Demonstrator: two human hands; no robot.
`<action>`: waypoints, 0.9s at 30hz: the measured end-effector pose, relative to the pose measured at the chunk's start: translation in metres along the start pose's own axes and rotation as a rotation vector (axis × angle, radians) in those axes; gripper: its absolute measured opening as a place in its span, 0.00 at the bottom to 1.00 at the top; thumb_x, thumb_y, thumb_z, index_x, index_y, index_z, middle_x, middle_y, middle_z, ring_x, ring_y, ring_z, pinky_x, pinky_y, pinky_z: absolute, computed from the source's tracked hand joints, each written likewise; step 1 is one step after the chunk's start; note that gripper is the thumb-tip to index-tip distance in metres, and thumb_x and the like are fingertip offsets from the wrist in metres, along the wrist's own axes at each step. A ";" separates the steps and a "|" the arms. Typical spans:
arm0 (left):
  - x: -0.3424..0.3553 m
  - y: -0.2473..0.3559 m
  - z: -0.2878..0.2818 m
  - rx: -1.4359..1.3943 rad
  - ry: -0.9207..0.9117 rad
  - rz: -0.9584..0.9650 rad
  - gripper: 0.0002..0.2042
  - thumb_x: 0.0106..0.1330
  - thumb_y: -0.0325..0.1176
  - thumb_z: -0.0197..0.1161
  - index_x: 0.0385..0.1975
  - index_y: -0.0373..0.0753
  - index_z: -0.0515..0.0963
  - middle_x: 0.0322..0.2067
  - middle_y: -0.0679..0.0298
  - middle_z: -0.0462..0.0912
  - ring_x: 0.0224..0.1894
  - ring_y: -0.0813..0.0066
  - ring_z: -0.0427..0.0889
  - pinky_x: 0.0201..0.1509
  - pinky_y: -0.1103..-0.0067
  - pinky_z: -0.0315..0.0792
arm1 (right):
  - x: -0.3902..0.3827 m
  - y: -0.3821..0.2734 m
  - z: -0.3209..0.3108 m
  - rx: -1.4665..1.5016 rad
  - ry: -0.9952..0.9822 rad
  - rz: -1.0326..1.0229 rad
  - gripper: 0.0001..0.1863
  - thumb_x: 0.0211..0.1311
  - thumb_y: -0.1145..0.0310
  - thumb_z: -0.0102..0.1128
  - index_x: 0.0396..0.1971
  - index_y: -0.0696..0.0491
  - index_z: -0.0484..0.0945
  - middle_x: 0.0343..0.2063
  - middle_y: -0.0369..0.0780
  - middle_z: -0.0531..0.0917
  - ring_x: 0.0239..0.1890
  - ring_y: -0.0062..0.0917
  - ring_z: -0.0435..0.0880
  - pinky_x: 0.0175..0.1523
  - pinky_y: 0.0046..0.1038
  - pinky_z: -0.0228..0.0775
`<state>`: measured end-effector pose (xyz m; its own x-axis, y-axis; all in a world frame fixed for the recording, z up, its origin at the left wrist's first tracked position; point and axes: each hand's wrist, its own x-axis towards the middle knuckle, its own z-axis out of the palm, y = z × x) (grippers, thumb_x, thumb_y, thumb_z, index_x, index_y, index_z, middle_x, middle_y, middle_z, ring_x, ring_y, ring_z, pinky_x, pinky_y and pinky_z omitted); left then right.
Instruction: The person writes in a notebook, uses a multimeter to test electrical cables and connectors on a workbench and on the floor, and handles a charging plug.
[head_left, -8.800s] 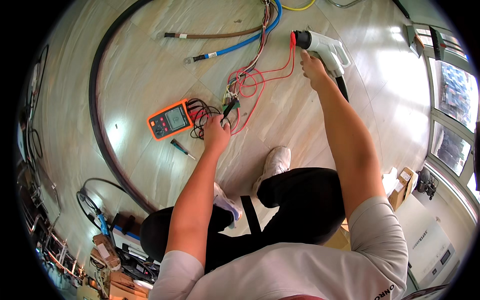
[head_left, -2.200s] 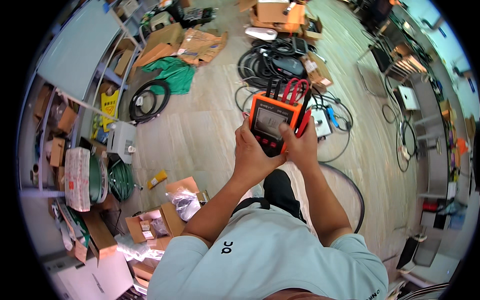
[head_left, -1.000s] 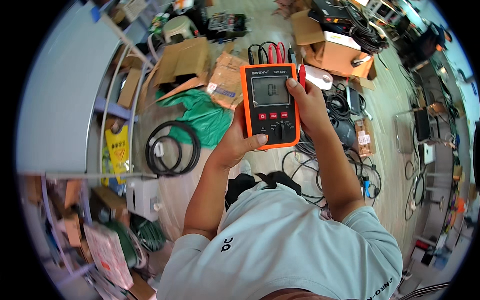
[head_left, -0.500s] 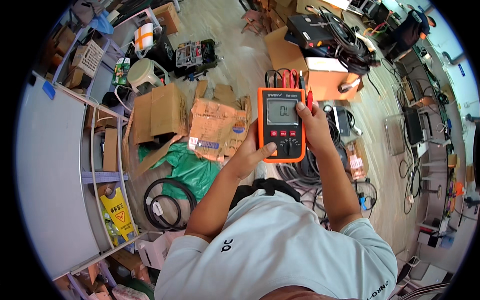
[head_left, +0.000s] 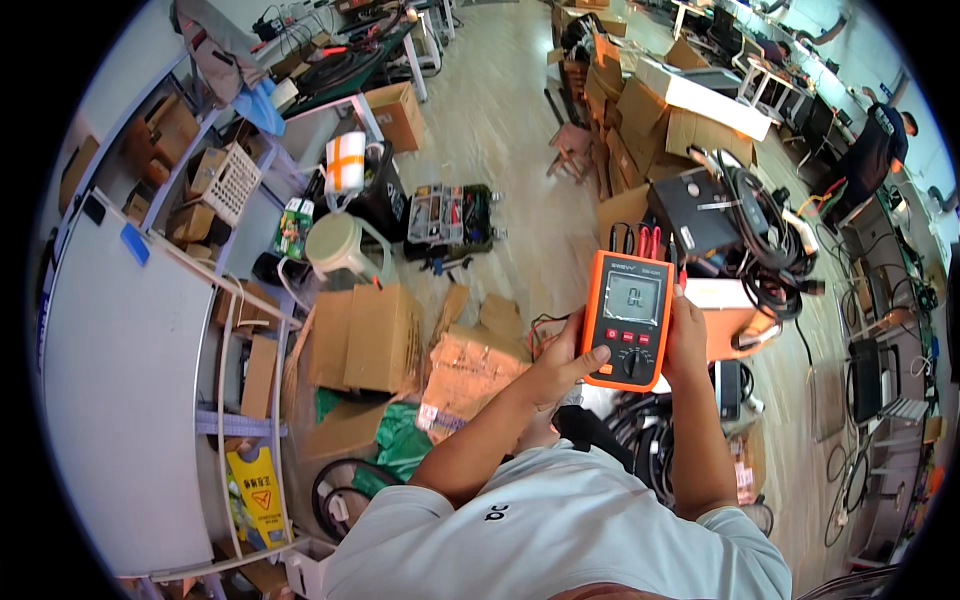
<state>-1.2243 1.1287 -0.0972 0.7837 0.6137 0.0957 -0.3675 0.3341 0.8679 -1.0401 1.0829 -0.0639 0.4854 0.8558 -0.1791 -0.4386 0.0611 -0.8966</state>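
Note:
An orange and black digital multimeter point(head_left: 612, 325) is held up in front of my chest, its lit-grey display and dial facing me. My left hand point(head_left: 563, 368) grips its lower left side, the thumb lying on the front near the dial. My right hand point(head_left: 686, 335) is closed around the right edge, and its fingers are mostly hidden behind the meter. Red and black test lead plugs point(head_left: 650, 242) stand at the top end. A red probe tip point(head_left: 683, 276) sticks up beside my right thumb.
Cardboard boxes point(head_left: 365, 338) and a flattened carton point(head_left: 470, 375) lie on the floor to the left, near a stool point(head_left: 340, 245) and an open toolbox point(head_left: 450, 220). Coiled black cables point(head_left: 755, 225) sit over boxes at right. A person point(head_left: 872, 150) stands at the far right.
My view has tilted up, showing more of the far room. The multimeter sits lower and farther right in view. My right thumb has moved off its front to the edge.

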 end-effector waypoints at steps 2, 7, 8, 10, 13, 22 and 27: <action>0.044 0.004 -0.014 -0.008 0.020 0.006 0.37 0.67 0.39 0.59 0.68 0.32 0.44 0.63 0.55 0.59 0.66 0.68 0.59 0.67 0.73 0.56 | 0.054 -0.010 -0.003 -0.021 -0.049 -0.037 0.21 0.71 0.56 0.46 0.39 0.62 0.76 0.30 0.41 0.82 0.28 0.21 0.83 0.31 0.21 0.77; 0.140 0.026 -0.039 -0.069 0.058 0.022 0.35 0.68 0.37 0.57 0.68 0.31 0.45 0.63 0.55 0.59 0.65 0.68 0.61 0.67 0.73 0.58 | 0.160 -0.038 0.002 -0.103 -0.051 -0.057 0.21 0.72 0.55 0.45 0.32 0.59 0.75 0.19 0.35 0.78 0.14 0.13 0.72 0.16 0.16 0.62; 0.158 0.036 -0.042 -0.044 0.114 0.072 0.32 0.69 0.36 0.56 0.68 0.34 0.49 0.60 0.59 0.66 0.61 0.71 0.66 0.65 0.74 0.60 | 0.181 -0.054 0.007 -0.113 -0.112 -0.032 0.21 0.72 0.55 0.45 0.33 0.60 0.75 0.19 0.36 0.78 0.13 0.12 0.71 0.16 0.16 0.62; 0.184 0.049 -0.058 -0.101 0.161 0.072 0.31 0.69 0.35 0.55 0.68 0.35 0.50 0.59 0.59 0.66 0.61 0.71 0.67 0.64 0.74 0.61 | 0.214 -0.067 0.018 -0.129 -0.135 0.021 0.22 0.71 0.55 0.45 0.35 0.61 0.74 0.19 0.37 0.79 0.10 0.13 0.68 0.13 0.17 0.61; 0.223 0.066 -0.089 -0.126 0.224 0.110 0.30 0.69 0.34 0.54 0.68 0.37 0.51 0.59 0.60 0.66 0.61 0.71 0.68 0.64 0.73 0.62 | 0.268 -0.066 0.036 -0.143 -0.082 -0.012 0.21 0.71 0.55 0.45 0.38 0.60 0.76 0.26 0.39 0.83 0.09 0.10 0.62 0.12 0.16 0.53; 0.378 0.108 -0.244 -0.140 0.345 0.152 0.28 0.69 0.36 0.55 0.66 0.37 0.53 0.57 0.61 0.68 0.59 0.74 0.70 0.61 0.75 0.66 | 0.461 -0.054 0.093 -0.067 -0.050 0.019 0.22 0.71 0.54 0.46 0.41 0.59 0.77 0.23 0.33 0.77 0.10 0.11 0.60 0.13 0.16 0.53; 0.473 0.148 -0.346 0.009 0.377 0.198 0.31 0.69 0.36 0.55 0.67 0.35 0.50 0.60 0.59 0.66 0.62 0.72 0.64 0.66 0.73 0.59 | 0.593 -0.037 0.139 -0.123 -0.059 0.047 0.23 0.70 0.52 0.46 0.41 0.59 0.77 0.22 0.34 0.78 0.09 0.11 0.60 0.12 0.17 0.53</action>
<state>-1.0816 1.7161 -0.0921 0.4600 0.8845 0.0775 -0.4867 0.1782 0.8552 -0.8409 1.6595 -0.0812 0.4198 0.8850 -0.2013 -0.3623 -0.0399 -0.9312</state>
